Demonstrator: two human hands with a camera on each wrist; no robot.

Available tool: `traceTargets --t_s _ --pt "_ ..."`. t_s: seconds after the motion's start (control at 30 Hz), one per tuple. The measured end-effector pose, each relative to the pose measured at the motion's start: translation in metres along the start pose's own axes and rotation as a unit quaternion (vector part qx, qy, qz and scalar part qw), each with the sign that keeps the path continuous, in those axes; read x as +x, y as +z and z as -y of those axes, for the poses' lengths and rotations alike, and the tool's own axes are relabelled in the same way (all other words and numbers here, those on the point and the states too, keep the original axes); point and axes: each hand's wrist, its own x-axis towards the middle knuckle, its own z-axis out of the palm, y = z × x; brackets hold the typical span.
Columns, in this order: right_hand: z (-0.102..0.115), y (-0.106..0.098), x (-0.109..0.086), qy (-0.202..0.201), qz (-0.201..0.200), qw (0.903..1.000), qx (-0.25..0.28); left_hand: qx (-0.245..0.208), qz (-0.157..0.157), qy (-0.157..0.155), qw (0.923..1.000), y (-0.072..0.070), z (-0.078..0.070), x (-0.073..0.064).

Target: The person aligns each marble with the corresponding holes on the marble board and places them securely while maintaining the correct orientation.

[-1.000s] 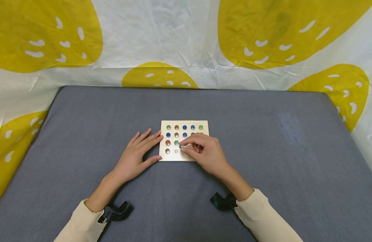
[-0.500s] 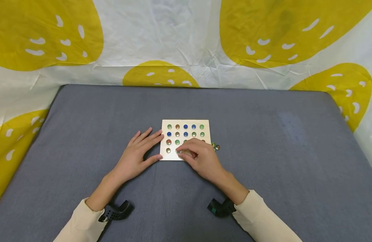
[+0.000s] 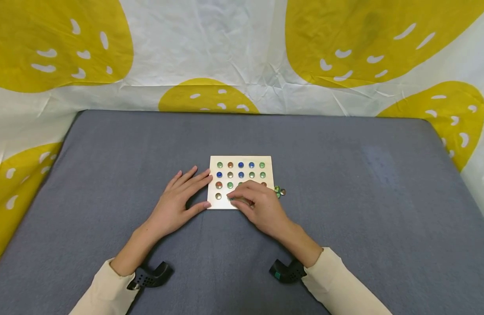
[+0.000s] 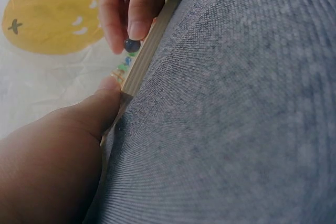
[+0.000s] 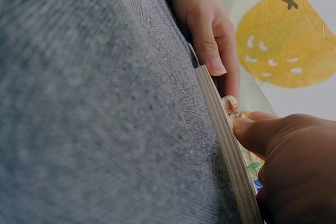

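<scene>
A pale wooden board point(image 3: 213, 160) with rows of holes holding glass marbles in green, blue, orange and brown lies at mid-table. My left hand point(image 3: 175, 205) rests along its left side, fingers straight and spread, fingertips and thumb at the edge. With thumb and forefinger my right hand point(image 3: 263, 205) pinches a marble point(image 4: 132, 45) low over the front row, second hole from the left. That marble looks dark in the left wrist view and is mostly covered by the fingertips from above. The right hand hides the right part of the two nearest rows.
Several loose marbles point(image 3: 277, 189) lie on the grey cloth just off the board's right edge. The grey-covered table point(image 3: 344, 197) stretches around the board. A white curtain point(image 3: 210, 39) with yellow shapes hangs behind it.
My right hand has moved slightly left and nearer with the marble, down to the front-row hole, uncovering the loose marbles at the right. My left hand stays in place.
</scene>
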Motion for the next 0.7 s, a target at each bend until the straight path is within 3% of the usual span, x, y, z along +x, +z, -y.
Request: traceTargets --t_s 0.7 --pt "-0.0017 -0.0008 -0.0018 -0.020 0.003 0.9998 -0.005 0.004 -0.009 0.005 0.9999 0.0017 -0.0021 -0.0013"
